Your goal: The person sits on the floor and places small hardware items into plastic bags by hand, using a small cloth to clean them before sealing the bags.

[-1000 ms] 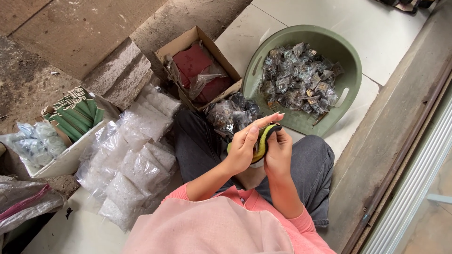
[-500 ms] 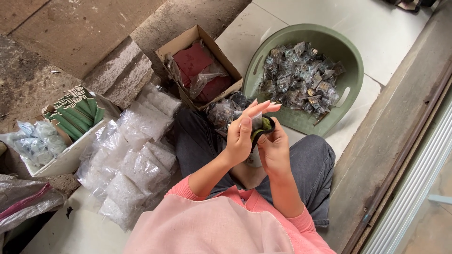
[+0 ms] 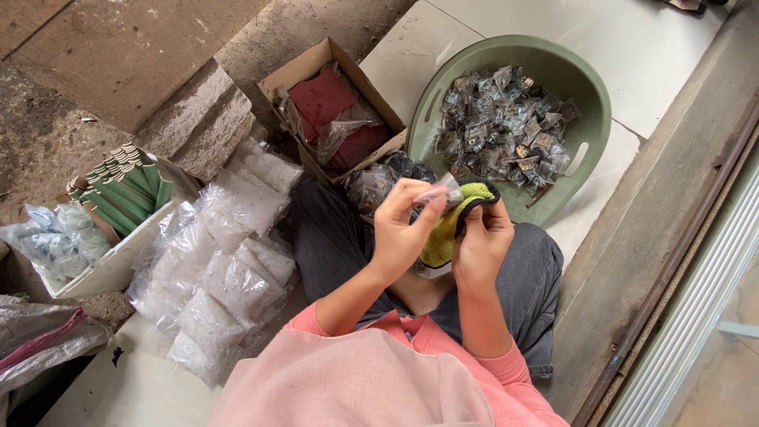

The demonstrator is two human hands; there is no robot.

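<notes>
head view, pale tiled floor [image 3: 474,47], concrete step [image 3: 664,213]

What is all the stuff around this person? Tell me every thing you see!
basin: one, green, upper right on the pale tiles, holding small clear packets of dark bits, too many to count
cardboard box: one, brown, upper middle, with red sheets and clear plastic inside
clear bags: a pile, whitish, left of the person's legs
white tray: one, far left, with a row of green strips and bluish clear bags
stone block: one, grey, left of the box
cloth: one, yellow-green with a dark edge, between the hands
small clear packet: one, at the fingertips
left hand: pinching the small clear packet
right hand: gripping the cloth
</notes>
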